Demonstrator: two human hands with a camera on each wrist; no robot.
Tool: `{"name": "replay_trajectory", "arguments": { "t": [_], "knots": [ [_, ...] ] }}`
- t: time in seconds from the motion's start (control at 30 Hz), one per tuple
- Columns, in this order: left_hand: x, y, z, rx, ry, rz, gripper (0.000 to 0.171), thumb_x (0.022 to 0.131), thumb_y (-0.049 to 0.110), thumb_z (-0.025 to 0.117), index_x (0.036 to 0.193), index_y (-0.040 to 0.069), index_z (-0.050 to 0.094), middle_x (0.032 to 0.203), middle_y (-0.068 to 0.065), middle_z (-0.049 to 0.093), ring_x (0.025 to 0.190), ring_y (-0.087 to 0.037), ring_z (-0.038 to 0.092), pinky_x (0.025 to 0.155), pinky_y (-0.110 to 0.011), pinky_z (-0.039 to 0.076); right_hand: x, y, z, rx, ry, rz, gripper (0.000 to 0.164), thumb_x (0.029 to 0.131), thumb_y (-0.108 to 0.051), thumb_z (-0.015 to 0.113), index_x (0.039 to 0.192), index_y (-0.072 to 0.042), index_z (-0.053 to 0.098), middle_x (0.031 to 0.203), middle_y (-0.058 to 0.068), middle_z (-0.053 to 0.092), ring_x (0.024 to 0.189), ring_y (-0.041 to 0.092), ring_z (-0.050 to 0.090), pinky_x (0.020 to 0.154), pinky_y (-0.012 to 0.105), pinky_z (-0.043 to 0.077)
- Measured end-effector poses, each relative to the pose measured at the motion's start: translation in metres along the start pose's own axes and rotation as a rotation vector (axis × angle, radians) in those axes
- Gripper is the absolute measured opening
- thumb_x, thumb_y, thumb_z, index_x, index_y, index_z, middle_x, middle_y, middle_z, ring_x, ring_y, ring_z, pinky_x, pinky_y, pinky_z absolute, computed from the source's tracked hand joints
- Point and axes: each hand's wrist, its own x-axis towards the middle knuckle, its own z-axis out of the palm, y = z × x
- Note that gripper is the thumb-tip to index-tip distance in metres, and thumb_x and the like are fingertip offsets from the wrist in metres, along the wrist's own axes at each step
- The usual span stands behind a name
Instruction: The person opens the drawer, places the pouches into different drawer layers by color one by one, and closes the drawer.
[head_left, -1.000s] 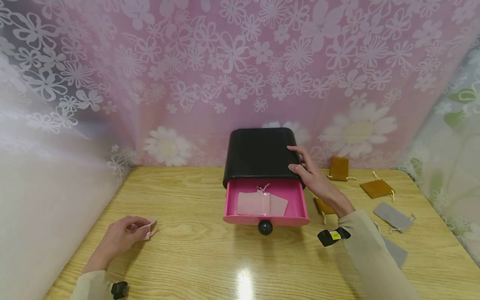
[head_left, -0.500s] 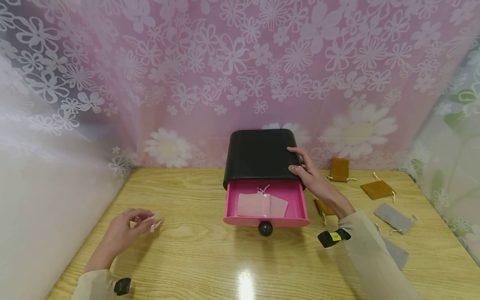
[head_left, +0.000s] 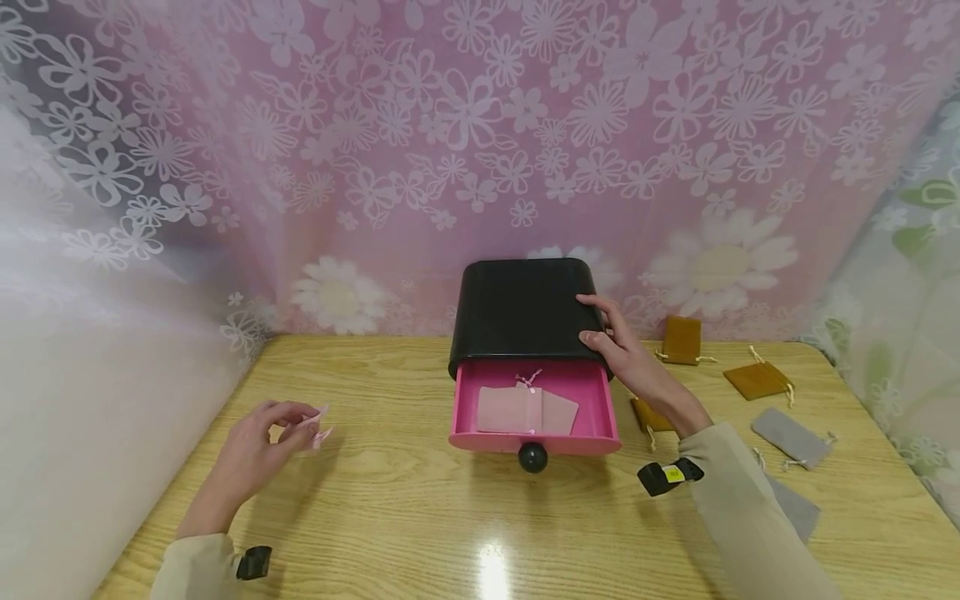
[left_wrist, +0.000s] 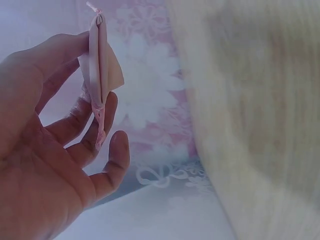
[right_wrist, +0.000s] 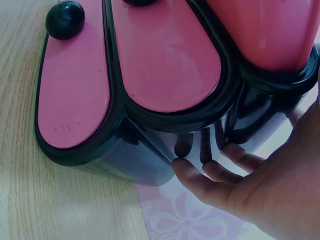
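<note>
In the head view my left hand (head_left: 255,442), above the table's left side, pinches a small pink drawstring pouch (left_wrist: 100,65) between thumb and fingers; the left wrist view shows it edge-on, its pink cord hanging down. My right hand (head_left: 626,354) rests on the right edge of a black drawer cabinet (head_left: 525,308), and in the right wrist view its spread fingertips touch the glossy side. The cabinet's top pink drawer (head_left: 592,408) is pulled out. Pale pink pouches (head_left: 510,410) lie overlapping inside it, behind the round black knob (head_left: 532,457).
Several brown pouches (head_left: 757,379) lie right of the cabinet, one partly behind the right forearm. Grey pouches (head_left: 791,436) lie nearer the right sleeve, which partly covers one. Below the pulled-out drawer are lower pink drawers (right_wrist: 170,60). A flowered curtain (head_left: 420,167) hangs behind the wooden table (head_left: 390,500).
My left hand has lifted and shifted slightly forward and right with the pink pouch. The right hand stays on the cabinet, and the drawer has not moved.
</note>
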Motion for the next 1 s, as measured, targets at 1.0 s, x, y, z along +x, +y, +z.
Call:
{"name": "replay_trajectory", "arguments": {
  "t": [1.0],
  "knots": [
    [0.014, 0.048, -0.010, -0.014, 0.120, 0.078, 0.016, 0.098, 0.027, 0.070, 0.110, 0.020, 0.078, 0.102, 0.000, 0.066, 0.075, -0.010, 0.047, 0.061, -0.026, 0.036, 0.002, 0.001, -0.001, 0.015, -0.005, 0.005, 0.058, 0.110, -0.028, 0.041, 0.162, -0.027, 0.016, 0.165, 0.022, 0.019, 0.141, 0.044, 0.039, 0.116, 0.064, 0.031]
  ]
}}
